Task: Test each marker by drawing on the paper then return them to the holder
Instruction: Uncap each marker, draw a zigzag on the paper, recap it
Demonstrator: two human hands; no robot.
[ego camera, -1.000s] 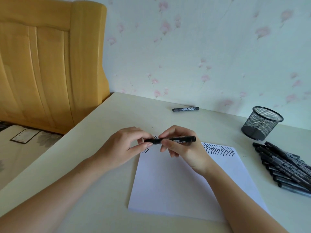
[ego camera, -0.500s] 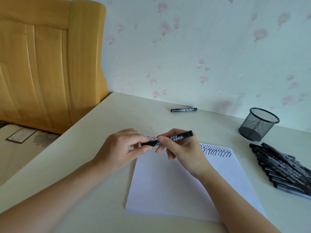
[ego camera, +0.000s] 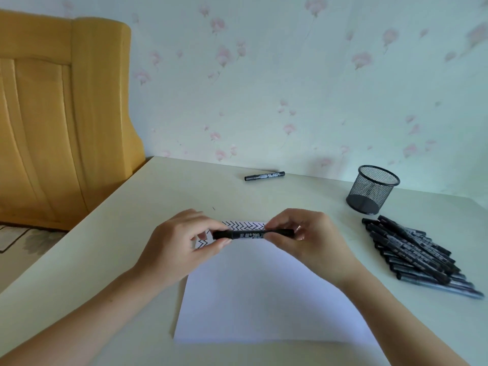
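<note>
I hold one black marker (ego camera: pixel 248 235) level above the top of the white paper (ego camera: pixel 264 299). My left hand (ego camera: pixel 182 247) pinches its left end, where the cap sits. My right hand (ego camera: pixel 309 241) grips its right end. Black zigzag lines (ego camera: pixel 243 225) run across the paper's top edge, partly hidden by my hands. The black mesh holder (ego camera: pixel 372 190) stands at the back right; no marker shows in it. A pile of several black markers (ego camera: pixel 414 253) lies on the table right of the paper.
One more black marker (ego camera: pixel 264 176) lies alone near the wall at the back of the cream table (ego camera: pixel 132 212). A yellow wooden headboard (ego camera: pixel 60 114) stands off the table's left edge. The flowered wall closes the back.
The marker has swung from tilted to level, and my right hand has slid out to its right end. The camera has tipped up, so the scene sits lower in view.
</note>
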